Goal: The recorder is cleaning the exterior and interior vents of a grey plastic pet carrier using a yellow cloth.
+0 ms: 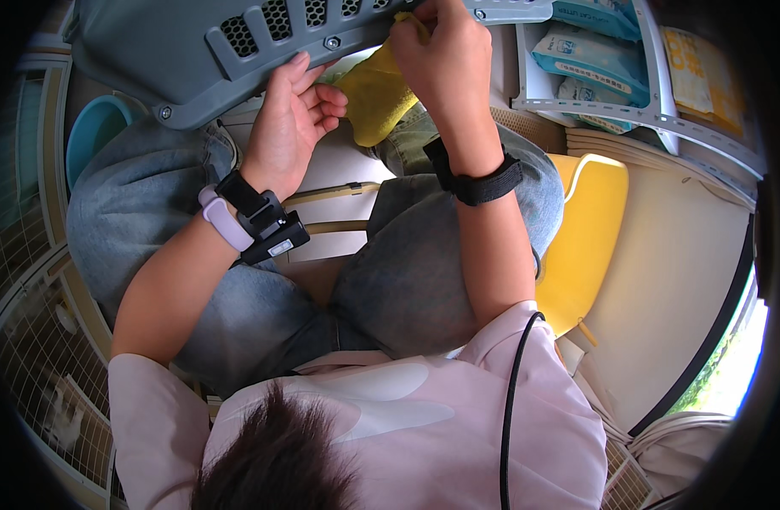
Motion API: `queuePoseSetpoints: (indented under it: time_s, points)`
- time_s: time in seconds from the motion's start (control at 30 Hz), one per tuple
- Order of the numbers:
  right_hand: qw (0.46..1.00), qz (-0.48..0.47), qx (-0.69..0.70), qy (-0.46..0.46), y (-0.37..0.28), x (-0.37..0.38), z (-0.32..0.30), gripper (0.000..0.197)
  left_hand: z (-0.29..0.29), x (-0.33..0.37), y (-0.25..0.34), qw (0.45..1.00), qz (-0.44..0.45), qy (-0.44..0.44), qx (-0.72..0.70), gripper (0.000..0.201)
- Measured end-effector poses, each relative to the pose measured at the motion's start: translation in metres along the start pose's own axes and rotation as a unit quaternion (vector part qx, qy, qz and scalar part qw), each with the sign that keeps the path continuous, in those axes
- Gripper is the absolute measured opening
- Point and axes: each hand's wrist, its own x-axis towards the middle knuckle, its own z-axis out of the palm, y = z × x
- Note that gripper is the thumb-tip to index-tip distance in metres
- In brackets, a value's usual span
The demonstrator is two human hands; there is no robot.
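A grey plastic pet carrier shell (194, 76), with mesh-backed slots and bolts along its rim, is tilted in front of my knees at the top of the view. My left hand (288, 110) is at its lower rim, palm up, pinching the edge while the other fingers curl loosely. Closed around a yellow cloth (377, 98), my right hand (445, 64) presses part of it against the shell's rim further right. The rest of the cloth hangs down between my hands. The shell's upper part runs out of view.
A white shelf (594, 110) with blue-and-white bags (589, 59) and a yellow package (700, 81) stands at far right. Beside my right leg is a yellow chair (598, 229). A blue bucket (96, 127) and wire cages (33, 340) are at left; a cat (64, 412) shows behind the mesh.
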Motion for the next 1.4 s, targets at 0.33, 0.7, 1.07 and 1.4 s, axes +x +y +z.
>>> queuePoseSetpoints:
  time_s: [0.33, 0.7, 1.07, 1.4]
  points:
    - [1.000, -0.002, 0.004, 0.003, 0.0002, -0.0009, 0.0013, 0.011, 0.0013, -0.0013, -0.0012, 1.000, 0.000, 0.000, 0.002, 0.069]
    - [1.000, -0.017, -0.010, 0.009, -0.0016, -0.0009, 0.0034, 0.010, -0.0008, -0.0019, -0.0020, 1.000, -0.001, 0.000, -0.006, 0.065]
    - [1.000, -0.004, 0.004, 0.000, -0.0001, -0.0016, 0.0015, 0.011, 0.0010, -0.0013, -0.0019, 1.000, 0.001, 0.006, 0.000, 0.066]
    - [1.000, -0.002, -0.006, 0.000, 0.0008, -0.0013, 0.0021, 0.011, 0.0009, -0.0009, -0.0018, 1.000, 0.001, 0.007, 0.002, 0.067]
